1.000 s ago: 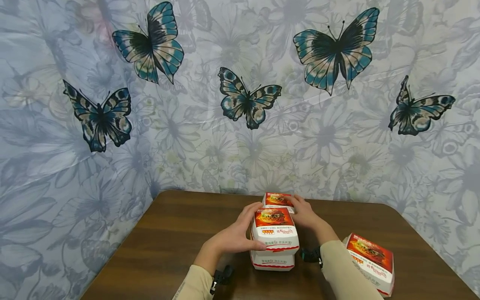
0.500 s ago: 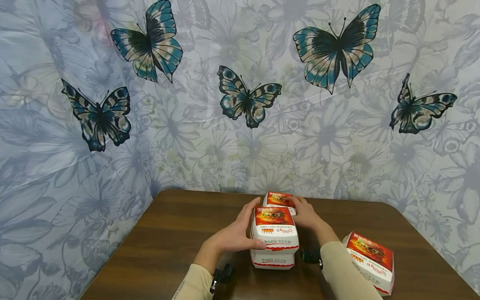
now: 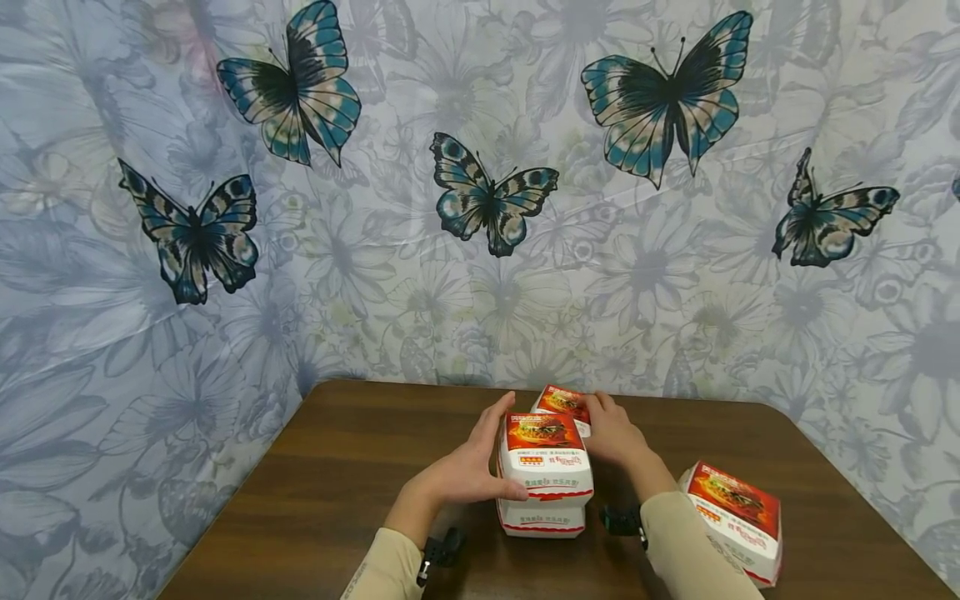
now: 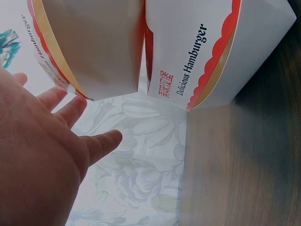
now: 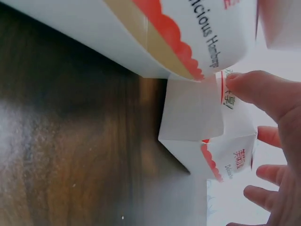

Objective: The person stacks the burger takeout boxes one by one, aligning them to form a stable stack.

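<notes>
Two white-and-red hamburger boxes stand stacked in front of me, the upper box on the lower box. My left hand reaches along the stack's left side, its thumb on the upper box's front. In the left wrist view its fingers are spread and nearly straight at that box's edge. Behind the stack stands a third hamburger box, partly hidden and turned at an angle. My right hand holds it from the right, thumb on its front face and index finger near its top edge, as the right wrist view shows.
To the right, a fourth hamburger box rests on the brown wooden table, partly covered by my right sleeve. Behind the table hangs a patterned backdrop with butterflies.
The rear hamburger box has turned clockwise and shifted slightly to the right under my right hand. My left hand and the front stack keep nearly the same place.
</notes>
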Tool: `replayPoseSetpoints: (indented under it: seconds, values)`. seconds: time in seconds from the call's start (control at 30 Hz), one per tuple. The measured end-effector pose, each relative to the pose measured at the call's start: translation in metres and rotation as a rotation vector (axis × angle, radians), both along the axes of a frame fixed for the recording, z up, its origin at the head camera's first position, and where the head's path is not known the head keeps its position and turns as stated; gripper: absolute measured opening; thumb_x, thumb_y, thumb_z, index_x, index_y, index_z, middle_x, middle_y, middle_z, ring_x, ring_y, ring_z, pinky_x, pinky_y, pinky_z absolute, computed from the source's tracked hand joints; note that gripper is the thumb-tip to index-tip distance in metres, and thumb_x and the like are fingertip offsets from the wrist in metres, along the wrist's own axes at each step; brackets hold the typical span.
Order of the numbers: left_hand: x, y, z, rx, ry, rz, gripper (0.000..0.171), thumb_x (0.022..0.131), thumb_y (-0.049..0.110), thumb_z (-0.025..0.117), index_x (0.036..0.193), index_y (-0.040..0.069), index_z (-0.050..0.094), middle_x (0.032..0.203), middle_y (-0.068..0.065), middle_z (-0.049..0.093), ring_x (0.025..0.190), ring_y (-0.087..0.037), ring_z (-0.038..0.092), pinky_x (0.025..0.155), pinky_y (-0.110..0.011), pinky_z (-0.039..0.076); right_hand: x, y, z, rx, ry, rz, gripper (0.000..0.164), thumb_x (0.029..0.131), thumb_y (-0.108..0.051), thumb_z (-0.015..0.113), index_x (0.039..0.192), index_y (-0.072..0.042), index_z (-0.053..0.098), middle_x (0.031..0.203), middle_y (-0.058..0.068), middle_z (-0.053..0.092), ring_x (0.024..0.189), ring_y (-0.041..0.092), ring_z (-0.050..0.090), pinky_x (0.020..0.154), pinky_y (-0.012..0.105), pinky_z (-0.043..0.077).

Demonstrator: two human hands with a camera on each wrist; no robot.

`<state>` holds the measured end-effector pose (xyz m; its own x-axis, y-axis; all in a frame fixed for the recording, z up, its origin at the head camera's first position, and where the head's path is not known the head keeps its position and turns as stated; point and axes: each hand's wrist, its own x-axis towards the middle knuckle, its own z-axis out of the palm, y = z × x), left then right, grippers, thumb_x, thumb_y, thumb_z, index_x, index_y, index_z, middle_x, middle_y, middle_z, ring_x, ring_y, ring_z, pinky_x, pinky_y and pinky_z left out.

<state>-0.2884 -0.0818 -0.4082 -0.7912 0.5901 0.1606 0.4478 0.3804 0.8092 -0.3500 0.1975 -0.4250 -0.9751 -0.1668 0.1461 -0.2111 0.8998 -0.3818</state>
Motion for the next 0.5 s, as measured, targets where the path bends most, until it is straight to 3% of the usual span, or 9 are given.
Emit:
replayPoseSetpoints:
  seconds: [0.23,0.5]
  values:
    - [-0.001,0.0,-0.002,-0.004,-0.004,-0.01,0.118,0.075,0.053,0.083,0.152,0.055,-0.006,0.166,0.014,0.0,0.154,-0.02,0.01,0.117,-0.057,0.029,0.008,0.006,-0.004,0.042,-0.018,-0.052,0.08,0.078,-0.048,0.077,0.139,-0.007,0.047,0.149,0.025,0.043,0.132,0.05,0.043,0.096,0.069,0.043]
    - [0.0,0.0,-0.001,0.011,0.007,-0.018,0.118,0.076,0.05,0.083,0.152,0.054,-0.007,0.167,0.007,0.003,0.154,-0.023,0.012,0.117,-0.058,0.029,0.021,0.012,-0.002,0.058,-0.004,-0.074,0.08,0.077,-0.047,0.079,0.139,-0.007,0.049,0.146,0.024,0.045,0.129,0.051,0.045,0.095,0.069,0.043]
